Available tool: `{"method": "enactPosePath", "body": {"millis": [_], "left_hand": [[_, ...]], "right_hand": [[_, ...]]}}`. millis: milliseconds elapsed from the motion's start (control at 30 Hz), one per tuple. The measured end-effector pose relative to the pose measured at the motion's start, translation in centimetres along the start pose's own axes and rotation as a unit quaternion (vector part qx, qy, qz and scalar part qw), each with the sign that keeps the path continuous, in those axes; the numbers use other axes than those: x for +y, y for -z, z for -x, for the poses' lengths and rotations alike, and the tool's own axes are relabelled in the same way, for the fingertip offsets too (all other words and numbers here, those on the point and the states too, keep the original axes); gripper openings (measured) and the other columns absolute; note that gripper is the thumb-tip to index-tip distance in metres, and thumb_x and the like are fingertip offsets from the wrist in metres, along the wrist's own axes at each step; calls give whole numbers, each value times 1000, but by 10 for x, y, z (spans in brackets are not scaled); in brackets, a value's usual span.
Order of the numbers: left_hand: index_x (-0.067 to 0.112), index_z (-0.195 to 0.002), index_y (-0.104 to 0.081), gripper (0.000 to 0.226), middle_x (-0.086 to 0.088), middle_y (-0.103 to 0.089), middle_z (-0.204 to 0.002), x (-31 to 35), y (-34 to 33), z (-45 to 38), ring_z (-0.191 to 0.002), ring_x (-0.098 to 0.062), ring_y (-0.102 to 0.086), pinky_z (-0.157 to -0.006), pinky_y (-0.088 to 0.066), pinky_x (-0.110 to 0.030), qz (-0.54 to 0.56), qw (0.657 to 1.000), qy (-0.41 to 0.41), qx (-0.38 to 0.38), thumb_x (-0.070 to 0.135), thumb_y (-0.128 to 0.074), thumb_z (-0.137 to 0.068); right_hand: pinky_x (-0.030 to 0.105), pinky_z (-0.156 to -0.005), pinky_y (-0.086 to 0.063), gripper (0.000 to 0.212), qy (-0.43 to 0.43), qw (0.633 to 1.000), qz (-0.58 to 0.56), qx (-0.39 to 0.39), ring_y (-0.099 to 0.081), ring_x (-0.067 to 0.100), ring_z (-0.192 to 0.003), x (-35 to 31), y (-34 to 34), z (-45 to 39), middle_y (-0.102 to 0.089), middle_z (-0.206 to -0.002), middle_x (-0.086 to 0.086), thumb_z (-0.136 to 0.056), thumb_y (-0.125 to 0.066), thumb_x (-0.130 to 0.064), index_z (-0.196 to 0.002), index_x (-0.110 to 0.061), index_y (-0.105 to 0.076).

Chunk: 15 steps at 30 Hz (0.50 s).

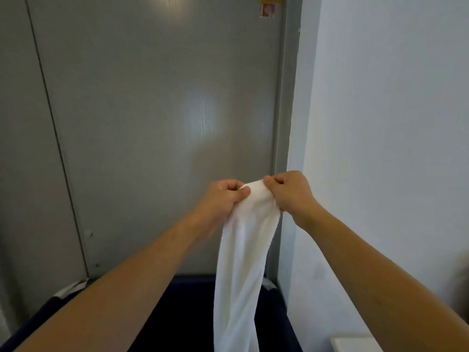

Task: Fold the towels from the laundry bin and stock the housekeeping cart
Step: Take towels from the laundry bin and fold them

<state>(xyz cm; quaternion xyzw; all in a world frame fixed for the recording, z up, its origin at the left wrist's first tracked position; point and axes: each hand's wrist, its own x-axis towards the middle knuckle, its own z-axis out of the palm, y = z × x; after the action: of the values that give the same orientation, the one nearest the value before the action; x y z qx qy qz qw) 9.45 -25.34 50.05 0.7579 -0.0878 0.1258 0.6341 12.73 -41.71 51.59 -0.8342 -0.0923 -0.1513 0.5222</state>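
Note:
A white towel (pixel 241 262) hangs in a long bunched strip from my two raised hands. My left hand (pixel 224 195) pinches its top edge on the left, thumb over the cloth. Close beside it, my right hand (pixel 288 191) pinches the same top edge on the right. The towel's lower end runs out of the bottom of the view, over a dark blue laundry bin (pixel 177 313) below my arms.
A grey door (pixel 157 123) with a grey frame stands straight ahead, close behind the towel. A white wall (pixel 380 123) runs along the right. The corner of a white object (pixel 355 344) shows at the bottom right.

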Motion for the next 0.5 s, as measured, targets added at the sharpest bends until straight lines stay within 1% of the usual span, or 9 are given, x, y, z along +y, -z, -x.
{"method": "enactPosePath", "body": {"millis": [67, 100, 133, 167, 200, 267, 333, 400, 500], "left_hand": [[13, -76, -65, 22, 7, -60, -57, 25, 3, -8, -42, 2, -50, -43, -37, -11, -10, 1000, -22, 6, 11, -65, -98], [14, -77, -66, 21, 8, -61, -55, 37, 5, -13, -42, 2, -50, -43, -38, -11, -10, 999, -33, 7, 12, -65, -98], [14, -77, -66, 20, 9, -61, -55, 52, 6, -16, -42, 2, -51, -43, -38, -11, -7, 999, -43, 11, 12, -66, -97], [14, -78, -66, 19, 9, -61, -55, 66, 7, -20, -43, 2, -52, -44, -39, -12, -9, 998, -54, 14, 12, -66, -97], [14, -78, -67, 19, 8, -62, -56, 79, 8, -22, -44, 1, -53, -45, -41, -13, -14, 998, -64, 18, 13, -67, -97], [15, -78, -68, 18, 6, -65, -62, 101, 11, -27, -49, -3, -56, -50, -44, -15, -33, 996, -84, 24, 16, -69, -96], [16, -75, -68, 20, 4, -66, -65, 119, 16, -31, -54, -6, -58, -53, -45, -17, -66, 992, -103, 33, 19, -70, -95], [17, -72, -68, 22, 7, -65, -62, 133, 21, -32, -52, -4, -57, -49, -43, -15, -93, 987, -123, 49, 20, -71, -94], [20, -68, -68, 26, 11, -65, -58, 153, 27, -33, -48, -2, -56, -45, -41, -14, -90, 982, -146, 81, 21, -70, -94]], "right_hand": [[47, -71, -58, 41, -34, 991, -127, -1, -62, 23, -74, -17, 8, -6, -66, -81, 10, -99, -63, -29, -90, 10, -68], [44, -70, -58, 34, -55, 980, -192, -6, -65, 22, -77, -29, 13, -9, -69, -84, 9, -100, -63, -26, -90, 6, -69], [37, -69, -59, 27, -72, 965, -251, -10, -68, 21, -80, -41, 18, -13, -71, -88, 8, -101, -62, -23, -92, 2, -69], [32, -69, -58, 23, -83, 952, -293, -13, -68, 20, -83, -54, 23, -15, -71, -92, 9, -102, -60, -20, -95, 0, -67], [31, -69, -58, 21, -88, 942, -322, -14, -68, 20, -85, -66, 27, -19, -71, -94, 10, -102, -59, -19, -98, 0, -66], [34, -72, -59, 21, -83, 937, -340, -15, -68, 22, -87, -86, 33, -28, -70, -97, 11, -104, -55, -19, -99, -1, -64], [41, -82, -60, 24, -69, 946, -317, -19, -70, 25, -93, -101, 36, -36, -72, -103, 14, -105, -53, -22, -109, 0, -64], [43, -86, -59, 27, -56, 955, -292, -20, -71, 27, -96, -115, 37, -42, -73, -106, 13, -104, -53, -25, -115, -2, -64], [45, -88, -59, 27, -27, 963, -268, -24, -70, 27, -96, -141, 40, -46, -73, -106, 12, -104, -53, -29, -112, -5, -65]]}}
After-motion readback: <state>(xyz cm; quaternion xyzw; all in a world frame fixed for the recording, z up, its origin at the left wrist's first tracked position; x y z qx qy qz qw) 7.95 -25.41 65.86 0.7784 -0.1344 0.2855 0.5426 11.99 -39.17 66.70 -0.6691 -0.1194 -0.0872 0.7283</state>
